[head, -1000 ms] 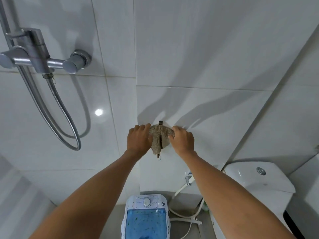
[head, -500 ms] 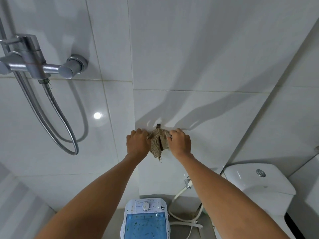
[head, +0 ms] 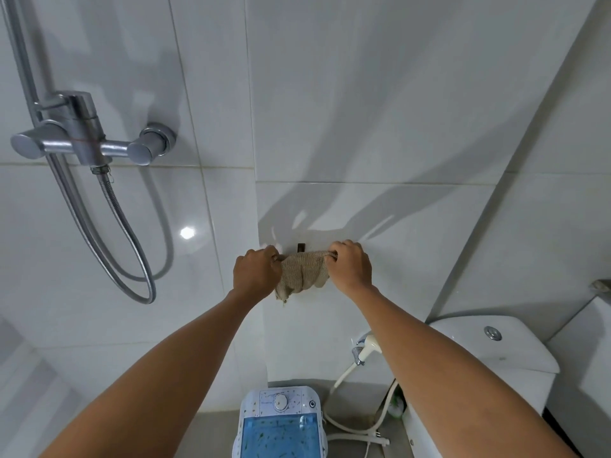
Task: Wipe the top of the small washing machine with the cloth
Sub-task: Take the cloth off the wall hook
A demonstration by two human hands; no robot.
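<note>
A beige ribbed cloth (head: 302, 272) hangs against the white tiled wall just below a small dark hook (head: 300, 247). My left hand (head: 255, 273) grips its left top corner and my right hand (head: 350, 270) grips its right top corner, so the top edge is stretched between them. Far below, on the floor, stands the small washing machine (head: 281, 421), white with a dial and a translucent blue lid. Both forearms reach up from the bottom of the view.
A chrome shower mixer (head: 89, 143) with a looping metal hose (head: 132, 256) is mounted on the wall at the left. A white toilet cistern (head: 489, 345) stands at the right, with a bidet sprayer (head: 365, 347) and white hoses between it and the machine.
My hands have moved apart, spreading the bunched cloth wider along its top edge. The camera has tilted slightly, so the machine shows more.
</note>
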